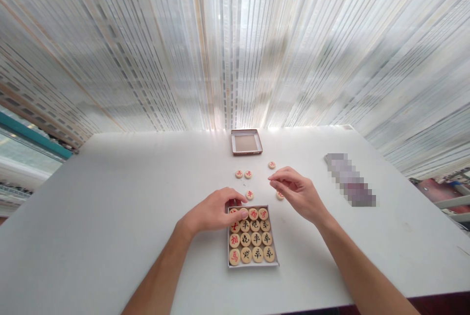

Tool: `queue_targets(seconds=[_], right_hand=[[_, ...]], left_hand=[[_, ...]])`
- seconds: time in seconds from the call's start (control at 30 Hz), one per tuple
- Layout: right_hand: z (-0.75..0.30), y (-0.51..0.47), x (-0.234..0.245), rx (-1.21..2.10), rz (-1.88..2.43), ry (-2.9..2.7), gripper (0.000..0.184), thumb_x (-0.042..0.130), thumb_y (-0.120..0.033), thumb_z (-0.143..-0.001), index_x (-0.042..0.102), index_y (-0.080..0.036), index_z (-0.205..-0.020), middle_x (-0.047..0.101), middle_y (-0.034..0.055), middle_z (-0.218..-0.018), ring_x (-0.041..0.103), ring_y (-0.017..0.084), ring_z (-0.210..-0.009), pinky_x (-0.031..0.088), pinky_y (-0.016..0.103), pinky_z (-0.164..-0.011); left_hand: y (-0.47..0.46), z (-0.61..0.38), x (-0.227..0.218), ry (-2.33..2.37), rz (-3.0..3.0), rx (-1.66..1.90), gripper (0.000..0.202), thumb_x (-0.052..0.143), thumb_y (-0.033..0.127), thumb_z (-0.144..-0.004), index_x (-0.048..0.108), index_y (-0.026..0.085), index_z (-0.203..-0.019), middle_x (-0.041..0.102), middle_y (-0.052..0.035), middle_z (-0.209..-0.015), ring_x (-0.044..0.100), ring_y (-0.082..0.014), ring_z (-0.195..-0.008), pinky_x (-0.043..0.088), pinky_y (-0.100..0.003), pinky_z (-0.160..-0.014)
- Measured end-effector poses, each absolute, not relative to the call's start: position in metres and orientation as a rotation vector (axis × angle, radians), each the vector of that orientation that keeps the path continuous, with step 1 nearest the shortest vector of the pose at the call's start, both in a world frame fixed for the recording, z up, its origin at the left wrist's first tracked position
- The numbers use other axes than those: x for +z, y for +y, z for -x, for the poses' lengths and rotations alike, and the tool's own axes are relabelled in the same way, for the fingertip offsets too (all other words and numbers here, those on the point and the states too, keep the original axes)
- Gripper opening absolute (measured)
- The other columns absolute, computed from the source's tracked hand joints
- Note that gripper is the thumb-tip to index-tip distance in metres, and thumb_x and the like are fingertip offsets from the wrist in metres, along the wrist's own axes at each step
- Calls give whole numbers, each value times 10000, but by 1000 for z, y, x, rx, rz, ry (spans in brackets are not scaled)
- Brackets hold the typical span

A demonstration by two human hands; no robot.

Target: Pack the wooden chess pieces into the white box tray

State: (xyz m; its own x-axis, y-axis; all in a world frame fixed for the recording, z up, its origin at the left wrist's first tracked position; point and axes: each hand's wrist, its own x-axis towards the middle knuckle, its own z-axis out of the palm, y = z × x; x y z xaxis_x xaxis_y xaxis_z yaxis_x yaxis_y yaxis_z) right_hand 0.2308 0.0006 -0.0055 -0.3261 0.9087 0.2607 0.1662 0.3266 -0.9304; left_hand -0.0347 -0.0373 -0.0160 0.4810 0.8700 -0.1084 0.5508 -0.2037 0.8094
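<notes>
A shallow open box (253,266) holds rows of round wooden xiangqi pieces with red and black characters. My left hand (215,211) is closed around the box's far left corner, its fingers beyond the wall and its thumb over a piece in the top row. To the right and farther away, my right hand (297,191) hovers with thumb and index tips slightly apart and nothing visible between them. Partly hidden by it is a red piece (279,196). Another red piece (249,195) lies just beyond the box.
Two red pieces (244,174) lie side by side farther out, and one more (271,164) sits to their right. The box lid (246,142) lies inside up near the table's far edge. A blurred-out flat object (350,180) rests at the right on the white table (110,217).
</notes>
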Motion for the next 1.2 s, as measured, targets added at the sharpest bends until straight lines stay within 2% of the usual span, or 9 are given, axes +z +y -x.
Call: queue_targets(seconds=[0.1,0.23,0.37,0.57,0.73,0.93,1.2], right_hand=[[-232,1,-6,1095,960,-1704,191,630,-345,-951,744,-252,-1072,632,57,-975,621,161,-797,561,301,-708],[-231,1,-7,1122,930,-1702,249,574,-333,-983,703,-267,-1185,661,61,-1061,669,174,-862,592,337,-790],[-229,0,-9,1173,993,-1671,292,588,-342,-972,679,-254,-1236,688,80,-1177,702,204,-933,616,371,-821],[-231,1,-13,1200,990,-1662,338,633,-322,-940,660,-261,-1272,678,81,-1235,697,206,-992,614,371,-871],[-232,1,-14,1216,992,-1653,361,678,-327,-912,658,-267,-1267,696,77,-1184,720,209,-966,602,385,-905],[-231,0,-12,1241,1010,-1634,380,696,-362,-897,648,-230,-1250,707,89,-1088,738,237,-919,634,395,-803],[-229,-3,-5,1289,1038,-1655,391,686,-379,-907,623,-223,-1260,733,52,-888,742,199,-799,618,327,-715]], left_hand=[[-37,34,-16,1187,-1888,481,326,669,456,-867,694,251,-1120,684,-38,-1039,641,-195,-905,522,-298,-819],[-37,34,-16,1185,-1891,484,326,668,451,-868,692,250,-1123,685,-40,-1045,640,-196,-905,520,-300,-821],[-37,34,-15,1188,-1888,478,326,669,452,-866,687,258,-1128,685,-36,-1059,640,-197,-915,520,-300,-822],[-37,35,-17,1198,-1888,477,331,672,464,-862,691,261,-1123,688,-37,-1058,643,-202,-915,521,-306,-821],[-37,35,-17,1184,-1889,483,334,671,459,-865,690,254,-1129,690,-44,-1075,644,-206,-929,521,-307,-832],[-38,35,-16,1183,-1881,487,333,671,461,-866,690,257,-1127,691,-39,-1082,644,-202,-933,523,-303,-838],[-38,35,-17,1186,-1889,485,339,672,465,-864,689,252,-1129,690,-46,-1078,648,-206,-933,525,-312,-842]])
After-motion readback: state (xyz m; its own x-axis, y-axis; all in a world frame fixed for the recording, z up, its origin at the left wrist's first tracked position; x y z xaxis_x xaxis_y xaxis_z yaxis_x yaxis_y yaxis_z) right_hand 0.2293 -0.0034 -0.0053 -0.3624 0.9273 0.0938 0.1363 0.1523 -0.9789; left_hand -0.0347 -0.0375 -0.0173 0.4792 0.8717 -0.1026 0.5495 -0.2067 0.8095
